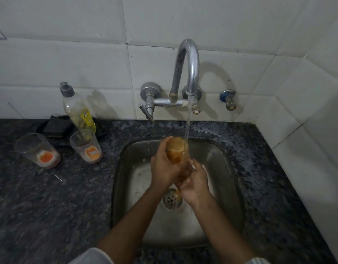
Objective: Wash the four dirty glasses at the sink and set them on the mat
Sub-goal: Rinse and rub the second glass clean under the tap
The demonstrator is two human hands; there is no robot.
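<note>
While water runs from the curved chrome tap [189, 60], my left hand [164, 166] and right hand [195, 180] together clasp a clear, orange-stained glass [176, 149] over the steel sink [221, 168].

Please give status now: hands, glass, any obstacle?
Left hand and right hand both gripping one glass under running tap. Two dirty glasses wait on counter. Nothing blocking.

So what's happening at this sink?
A person is rinsing a dirty glass under the running tap, holding it over the sink with the left hand and right hand. Two more glasses with orange residue, one and another, wait on the counter beside a soap bottle.
</note>
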